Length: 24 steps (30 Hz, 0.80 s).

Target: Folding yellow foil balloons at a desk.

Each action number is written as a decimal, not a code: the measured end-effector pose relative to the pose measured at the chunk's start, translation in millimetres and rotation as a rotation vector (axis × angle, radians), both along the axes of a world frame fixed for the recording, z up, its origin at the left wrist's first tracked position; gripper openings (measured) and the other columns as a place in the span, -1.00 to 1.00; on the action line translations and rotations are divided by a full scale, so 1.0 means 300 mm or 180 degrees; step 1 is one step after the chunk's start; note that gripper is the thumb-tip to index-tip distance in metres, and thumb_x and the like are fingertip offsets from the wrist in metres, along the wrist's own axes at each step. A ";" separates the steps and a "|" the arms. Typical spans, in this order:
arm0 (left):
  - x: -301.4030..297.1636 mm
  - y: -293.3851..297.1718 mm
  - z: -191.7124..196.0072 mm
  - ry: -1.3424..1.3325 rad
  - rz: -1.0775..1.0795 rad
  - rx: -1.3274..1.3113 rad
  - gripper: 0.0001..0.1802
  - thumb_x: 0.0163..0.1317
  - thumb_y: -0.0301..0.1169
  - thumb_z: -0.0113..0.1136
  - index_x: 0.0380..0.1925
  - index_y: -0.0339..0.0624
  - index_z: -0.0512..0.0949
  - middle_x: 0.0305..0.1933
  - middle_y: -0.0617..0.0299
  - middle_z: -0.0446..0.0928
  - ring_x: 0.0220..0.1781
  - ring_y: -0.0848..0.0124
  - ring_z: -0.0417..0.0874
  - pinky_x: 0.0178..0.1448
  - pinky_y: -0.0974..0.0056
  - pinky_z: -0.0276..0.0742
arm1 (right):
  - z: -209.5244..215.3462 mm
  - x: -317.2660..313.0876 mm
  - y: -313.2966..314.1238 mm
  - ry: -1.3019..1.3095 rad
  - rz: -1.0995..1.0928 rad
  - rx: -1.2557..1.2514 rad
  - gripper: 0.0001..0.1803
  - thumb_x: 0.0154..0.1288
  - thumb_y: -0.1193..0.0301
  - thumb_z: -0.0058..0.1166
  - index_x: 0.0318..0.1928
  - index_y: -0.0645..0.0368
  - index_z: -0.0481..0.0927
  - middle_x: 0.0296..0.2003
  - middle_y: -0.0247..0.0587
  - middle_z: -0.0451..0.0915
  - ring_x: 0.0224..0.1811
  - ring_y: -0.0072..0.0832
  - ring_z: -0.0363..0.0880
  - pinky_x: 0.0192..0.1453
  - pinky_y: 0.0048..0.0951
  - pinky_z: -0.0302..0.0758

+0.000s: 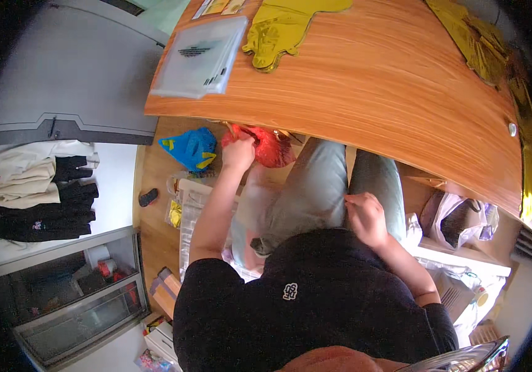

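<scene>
Just below the table's front edge, my left hand (239, 153) is closed on the upper part of a red plastic bag (272, 149). The bag hangs crumpled beside my left knee, partly under the table. My right hand (366, 217) lies over my lap between the thighs, its fingers curled in and nothing visible in them. To the left of the red bag is a blue fish-shaped foil piece (194, 149) with yellow fins.
On the wooden table (365, 93) lie a stack of clear plastic sleeves (199, 59), a flat gold foil piece (275, 34) and more gold foil (473, 40) at the right. A white bag (461, 217) stands lower right. Clothes (39, 192) hang or lie at the left.
</scene>
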<state>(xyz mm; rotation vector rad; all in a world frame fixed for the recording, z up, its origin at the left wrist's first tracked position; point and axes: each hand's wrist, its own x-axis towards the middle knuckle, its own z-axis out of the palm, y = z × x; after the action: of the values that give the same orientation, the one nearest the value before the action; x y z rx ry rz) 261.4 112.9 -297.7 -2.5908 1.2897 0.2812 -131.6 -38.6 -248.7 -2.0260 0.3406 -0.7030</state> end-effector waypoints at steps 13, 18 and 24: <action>-0.217 0.010 0.416 0.0021 -0.2549 -0.3157 -0.87 0.27 -0.31 0.27 -0.28 0.03 0.77 -0.49 0.26 0.62 -0.53 0.26 0.61 -0.40 0.17 0.54 | 0.504 -0.275 -0.319 0.0133 0.0355 -0.1935 -0.65 0.04 0.57 0.29 -0.08 0.15 0.69 -0.23 -0.11 0.70 -0.24 -0.24 0.68 -0.23 -0.22 0.58; -0.285 -0.229 0.736 0.0854 -0.3816 -0.3568 -0.68 0.35 -0.10 0.14 -0.37 0.02 0.78 -0.51 0.34 0.58 -0.54 0.36 0.56 -0.42 0.21 0.47 | 0.750 -0.210 -0.747 0.0500 -0.1692 -0.2147 -0.74 0.32 0.59 0.21 0.02 0.25 0.69 -0.06 -0.04 0.69 0.05 -0.07 0.66 0.14 -0.21 0.59; -0.581 -0.926 0.883 0.2681 -0.3180 -0.2877 -0.84 0.40 -0.32 0.15 -0.26 -0.06 0.69 -0.33 0.21 0.73 -0.31 0.19 0.76 -0.22 0.14 0.64 | 0.607 -0.183 -1.333 0.1640 -0.1568 -0.1225 -0.64 0.45 0.28 0.22 0.15 0.15 0.69 0.21 -0.04 0.64 0.22 -0.10 0.61 0.30 -0.17 0.52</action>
<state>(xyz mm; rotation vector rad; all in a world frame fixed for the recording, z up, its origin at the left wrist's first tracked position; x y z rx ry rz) 87.2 -165.0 -32.7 -1.8766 3.4154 0.7399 -186.4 -438.6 -66.5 -2.5120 1.1035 -0.5512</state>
